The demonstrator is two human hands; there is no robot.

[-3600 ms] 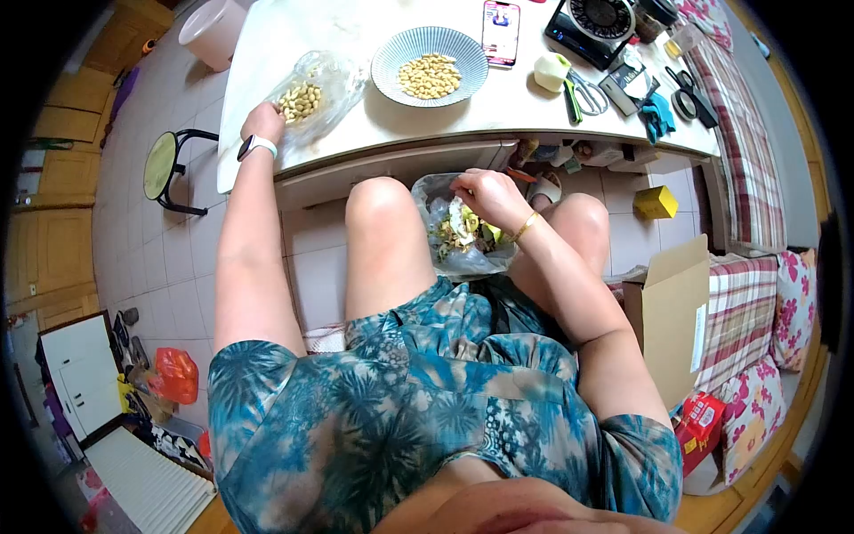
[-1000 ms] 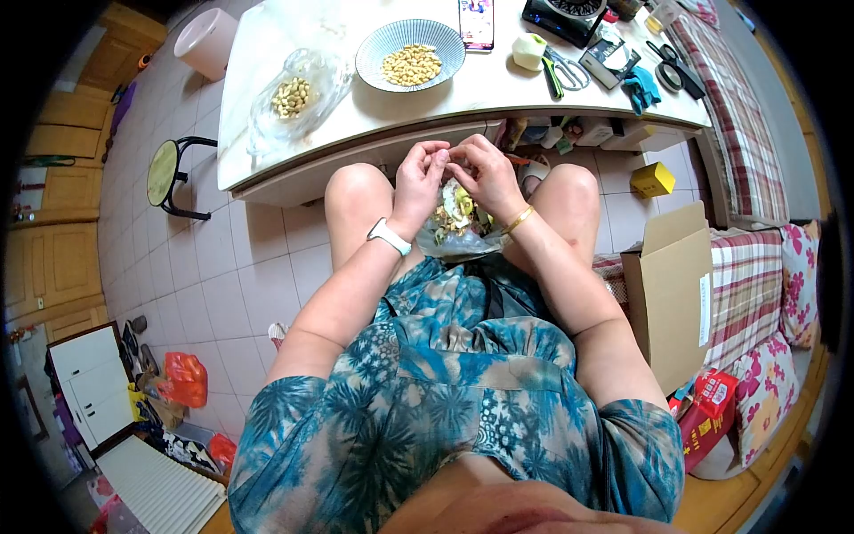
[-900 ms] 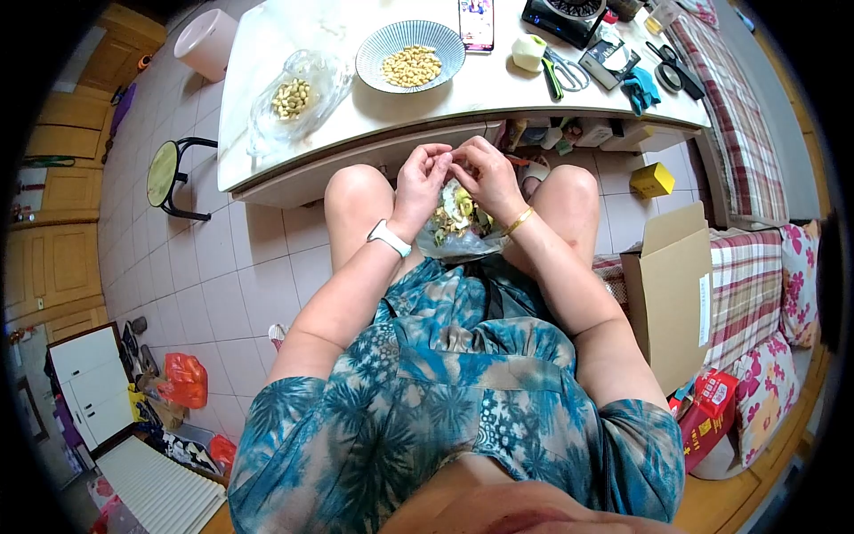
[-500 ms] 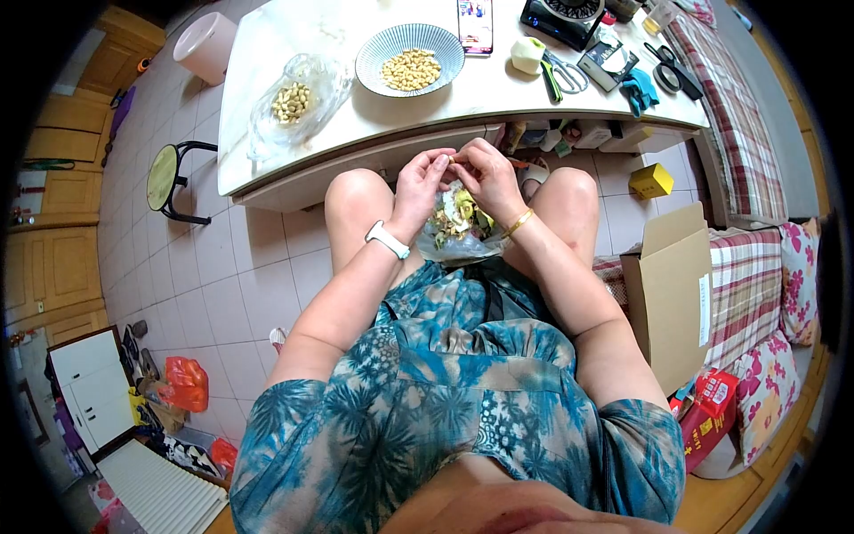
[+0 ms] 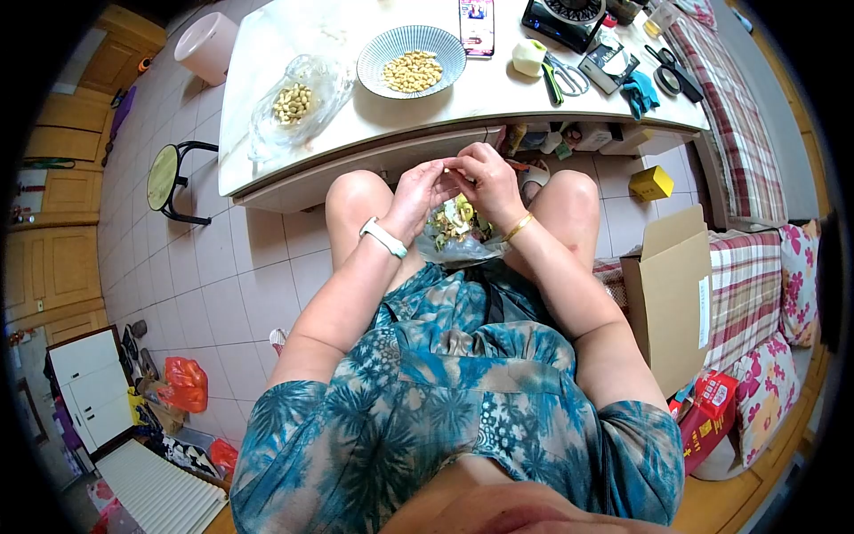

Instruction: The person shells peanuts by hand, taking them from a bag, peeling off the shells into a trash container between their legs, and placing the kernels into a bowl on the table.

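Observation:
My left hand (image 5: 422, 194) and my right hand (image 5: 485, 182) meet at the fingertips between my knees, both pinched together. Whatever is between the fingers is too small to make out. Below them hangs a clear bag of scraps and peels (image 5: 460, 221), partly hidden by the hands. On the table, a striped blue-and-white bowl (image 5: 369, 67) holds pale shelled nuts (image 5: 412, 71). Left of it lies an open plastic bag (image 5: 325, 89) with unshelled nuts (image 5: 292, 104) in it.
The white table (image 5: 356, 120) also carries a phone (image 5: 477, 27), a partly peeled fruit (image 5: 528, 57), green-handled scissors (image 5: 567, 80), a black scale (image 5: 560, 25) and a blue cloth (image 5: 640, 93). A stool (image 5: 164, 178) stands at left, a cardboard box (image 5: 669, 303) at right.
Since the oldest frame, my left hand has come from the nut bag on the table to meet my right hand over the scrap bag. Lately the fingers have shifted slightly.

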